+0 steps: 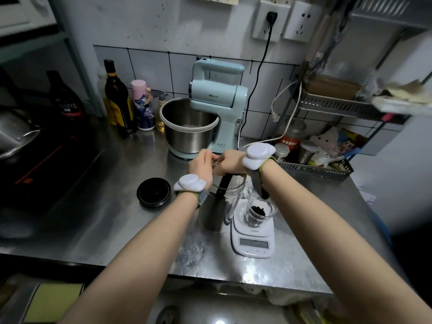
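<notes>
As left grip (202,163) and right grip (230,161) clamp the clear jug (236,195) at its rim, bean glass (257,213) on scale (253,244)

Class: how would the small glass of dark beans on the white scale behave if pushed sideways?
Probably slides readily: the glass stands on the scale's smooth white top. Likely fragile, since its walls look clear and thin. Perhaps tip-resistant, as the beans fill only its bottom.

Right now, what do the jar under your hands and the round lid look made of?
Jar: clear, glossy, glass or hard plastic; the scale shows through its wall. Lid: matte black, probably plastic, given its dull sheen and moulded rings.
</notes>
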